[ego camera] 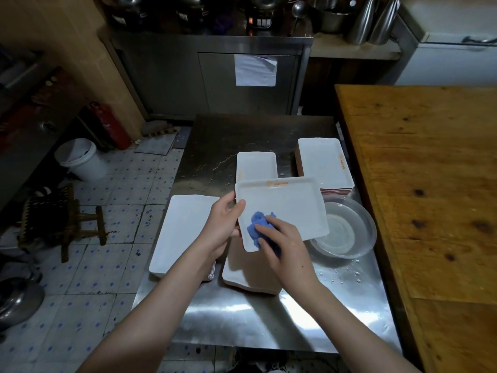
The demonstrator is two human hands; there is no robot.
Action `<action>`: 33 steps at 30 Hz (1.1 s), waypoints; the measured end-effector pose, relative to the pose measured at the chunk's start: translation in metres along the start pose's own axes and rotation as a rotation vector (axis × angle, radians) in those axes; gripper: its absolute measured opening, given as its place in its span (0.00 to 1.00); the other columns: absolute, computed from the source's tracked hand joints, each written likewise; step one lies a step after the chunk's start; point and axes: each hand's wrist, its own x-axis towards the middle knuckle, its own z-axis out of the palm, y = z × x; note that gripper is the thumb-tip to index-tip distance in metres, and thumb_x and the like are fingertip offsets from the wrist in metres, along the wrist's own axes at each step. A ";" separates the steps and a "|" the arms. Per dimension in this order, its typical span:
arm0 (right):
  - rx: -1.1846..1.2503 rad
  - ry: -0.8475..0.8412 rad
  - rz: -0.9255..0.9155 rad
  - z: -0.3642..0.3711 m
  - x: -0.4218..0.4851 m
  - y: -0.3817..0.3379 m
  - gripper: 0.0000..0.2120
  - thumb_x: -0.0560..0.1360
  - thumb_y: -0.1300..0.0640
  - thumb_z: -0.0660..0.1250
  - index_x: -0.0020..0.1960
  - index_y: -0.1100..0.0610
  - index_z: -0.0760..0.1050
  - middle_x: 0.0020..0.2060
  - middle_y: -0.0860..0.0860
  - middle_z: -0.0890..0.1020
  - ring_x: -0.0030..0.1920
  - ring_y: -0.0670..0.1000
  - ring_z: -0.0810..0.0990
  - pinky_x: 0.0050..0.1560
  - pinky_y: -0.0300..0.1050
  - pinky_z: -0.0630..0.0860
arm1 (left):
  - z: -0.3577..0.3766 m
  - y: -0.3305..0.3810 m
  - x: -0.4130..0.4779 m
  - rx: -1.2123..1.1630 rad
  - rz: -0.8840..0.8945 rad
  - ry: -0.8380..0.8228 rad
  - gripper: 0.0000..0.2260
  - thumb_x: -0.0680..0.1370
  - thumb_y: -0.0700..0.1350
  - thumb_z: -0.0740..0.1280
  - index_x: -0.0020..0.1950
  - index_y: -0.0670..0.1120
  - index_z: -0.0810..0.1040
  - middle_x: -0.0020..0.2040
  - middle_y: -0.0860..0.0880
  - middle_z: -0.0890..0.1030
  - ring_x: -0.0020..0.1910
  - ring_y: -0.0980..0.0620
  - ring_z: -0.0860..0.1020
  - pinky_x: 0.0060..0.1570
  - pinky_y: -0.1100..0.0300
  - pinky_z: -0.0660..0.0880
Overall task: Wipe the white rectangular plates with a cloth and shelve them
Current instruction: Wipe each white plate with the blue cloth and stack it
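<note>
Four lots of white rectangular plates lie on the steel table (pixel 242 313): a left stack (pixel 185 227) at its left edge, a near stack (pixel 242 275) partly hidden under the arms, a far plate (pixel 255 164) in the middle, and a right stack (pixel 322 162) with red-edged rims showing down its side, close to the wooden counter (pixel 430 184). A fifth, the held plate (pixel 290 205), is lifted and tilted over the middle of the table, orange print along its far rim. The left hand (pixel 223 224) grips its left edge, thumb on the top face and fingers beneath. The right hand (pixel 285 243) curls over a crumpled blue cloth (pixel 258 224) and presses it onto the plate's near left corner. The two hands are close together.

A clear bowl (pixel 347 232) holding water sits just right of the held plate. The steel top is wet, with droplets and streaks. The tiled floor (pixel 94 265), white with small blue marks, carries a white bucket (pixel 80 160), a red fire extinguisher (pixel 107 125) and a low wooden stool (pixel 67 219). Behind stands a steel cabinet (pixel 215 76) with a paper sheet (pixel 255 70) stuck to its door.
</note>
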 end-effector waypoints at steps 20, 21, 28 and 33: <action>-0.103 0.015 0.013 -0.010 0.009 -0.008 0.11 0.73 0.64 0.69 0.55 0.61 0.81 0.60 0.60 0.77 0.63 0.59 0.75 0.57 0.52 0.75 | -0.009 -0.012 0.003 -0.144 -0.072 0.011 0.10 0.83 0.43 0.58 0.61 0.50 0.76 0.54 0.49 0.84 0.51 0.51 0.83 0.40 0.55 0.81; -0.092 0.003 -0.029 -0.005 0.007 -0.015 0.10 0.73 0.64 0.69 0.54 0.62 0.81 0.59 0.60 0.78 0.61 0.59 0.76 0.55 0.51 0.76 | -0.007 -0.012 0.003 -0.156 -0.081 0.007 0.10 0.84 0.43 0.57 0.61 0.49 0.76 0.55 0.48 0.84 0.51 0.50 0.83 0.42 0.54 0.81; -0.131 -0.047 -0.139 -0.013 0.010 -0.003 0.12 0.70 0.66 0.71 0.53 0.61 0.80 0.58 0.59 0.79 0.58 0.59 0.78 0.51 0.51 0.77 | -0.008 -0.014 0.002 -0.186 -0.103 0.012 0.11 0.83 0.43 0.58 0.64 0.48 0.75 0.57 0.46 0.83 0.55 0.46 0.82 0.43 0.52 0.81; -0.350 0.093 -0.097 -0.046 0.028 0.033 0.13 0.66 0.66 0.74 0.50 0.58 0.81 0.54 0.56 0.81 0.54 0.62 0.78 0.51 0.56 0.74 | -0.017 -0.015 0.000 -0.163 -0.084 0.002 0.10 0.83 0.44 0.59 0.61 0.52 0.77 0.58 0.48 0.83 0.57 0.48 0.82 0.46 0.50 0.81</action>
